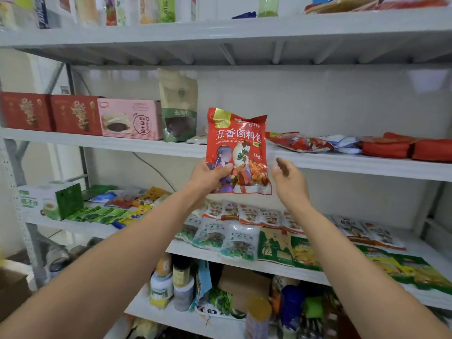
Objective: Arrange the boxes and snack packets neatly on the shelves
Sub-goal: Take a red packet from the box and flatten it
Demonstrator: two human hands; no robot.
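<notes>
The left hand is gripping the red seasoning packet by its lower left corner, thumb lying across the printed front and fingers curling behind it. It is holding the packet upright in the air in front of the middle shelf. The right hand is hovering just beside the packet's lower right edge with its fingers relaxed and spread, holding nothing and, as far as can be seen, not touching the packet. Both bare forearms are reaching up from the bottom of the view. On the middle shelf, to the left of the held packet, two dark red boxes are standing side by side. A pink box is sitting against them, and a tall brown and green pouch is standing upright just beside the pink box. To the right of the held packet, a red bag, a white and blue bag and red wrapped packs are lying flat along the same shelf. On the lower shelf, flat snack packets are lying in overlapping rows, and a white and green carton is sitting at its left end beside green sachets. Jars and bottles are standing crowded together on the shelf beneath that, and upright packets are lining the top shelf.
</notes>
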